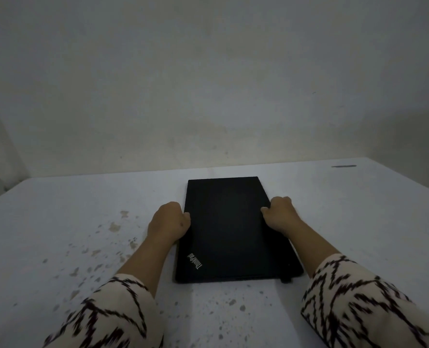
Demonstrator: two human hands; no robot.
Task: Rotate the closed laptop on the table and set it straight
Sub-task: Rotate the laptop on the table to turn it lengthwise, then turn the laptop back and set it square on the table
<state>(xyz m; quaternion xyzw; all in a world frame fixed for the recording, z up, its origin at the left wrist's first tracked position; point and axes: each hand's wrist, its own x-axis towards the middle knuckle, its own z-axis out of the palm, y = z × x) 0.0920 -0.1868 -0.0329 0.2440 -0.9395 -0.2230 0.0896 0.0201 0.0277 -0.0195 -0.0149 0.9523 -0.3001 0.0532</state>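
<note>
Head view: the closed black laptop (229, 229) lies flat on the pale, speckled worktop (83, 222), its long sides running near to far. The left hand (169, 221) curls closed around the left edge, the right hand (280, 213) grips the right edge, both in patterned sleeves (354, 302). A bare wall (208, 84) stands beyond.

A white tabletop (334, 209) — brownish stains (114, 226) toward its left side — meets a plain wall (208, 84) at its far edge.
</note>
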